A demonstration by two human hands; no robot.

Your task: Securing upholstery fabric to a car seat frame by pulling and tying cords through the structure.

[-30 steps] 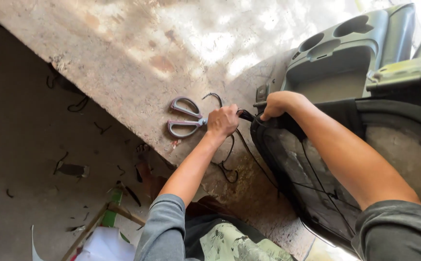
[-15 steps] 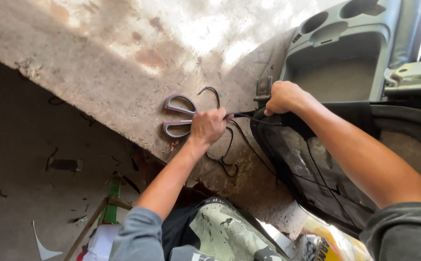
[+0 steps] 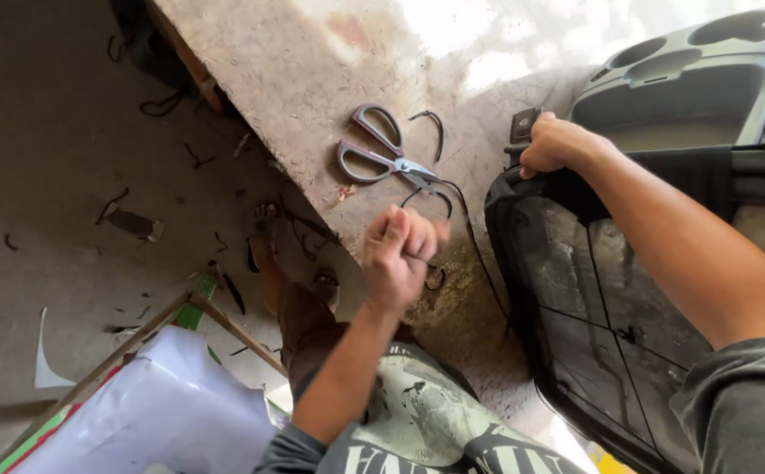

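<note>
My right hand (image 3: 558, 145) grips the top edge of a black fabric cover (image 3: 575, 290) stretched over a panel on the worn workbench (image 3: 312, 61). Nearer me, my left hand (image 3: 400, 254) is closed in a fist above the bench's edge, apart from the cover. A thin black thread (image 3: 474, 254) curves from beside the fist along the cover's edge, and the fist seems to hold it. Grey-handled scissors (image 3: 373, 154) lie shut on the bench just beyond my left hand, with a short loop of black cord (image 3: 435, 123) beside them.
A grey plastic console with cup holders (image 3: 689, 70) stands at the back right. A small dark buckle (image 3: 523, 127) lies by my right hand. On the floor at left are cord scraps, my sandalled foot (image 3: 264, 233), and a white sheet on a wooden frame (image 3: 154, 412).
My left hand has drawn back from beside the scissors toward me and closed into a fist. The right hand keeps its hold on the cover's edge. The view has shifted.
</note>
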